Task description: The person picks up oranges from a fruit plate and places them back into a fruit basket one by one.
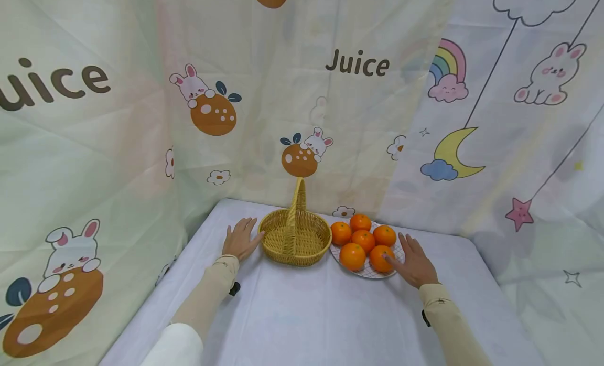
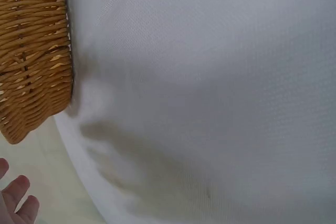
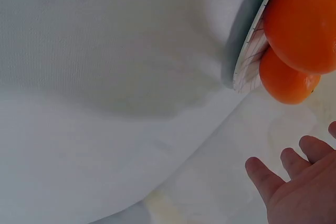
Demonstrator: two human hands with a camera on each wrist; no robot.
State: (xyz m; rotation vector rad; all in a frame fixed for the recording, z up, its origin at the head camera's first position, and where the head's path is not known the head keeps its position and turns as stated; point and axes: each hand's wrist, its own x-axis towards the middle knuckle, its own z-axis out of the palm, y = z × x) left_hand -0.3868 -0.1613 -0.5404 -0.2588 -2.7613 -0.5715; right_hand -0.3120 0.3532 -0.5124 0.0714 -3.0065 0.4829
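A woven wicker basket with a tall handle stands in the middle of the white table, seen empty in the head view; its side shows in the left wrist view. To its right a checked plate holds several oranges; the plate edge and two oranges appear in the right wrist view. My left hand lies flat on the cloth, fingers straight, against the basket's left side. My right hand rests flat by the plate's right edge, thumb touching the nearest orange.
A white cloth covers the table. Printed curtains with rabbits and the word "Juice" hang close behind and on both sides. Bare cloth stretches in front of the basket and plate.
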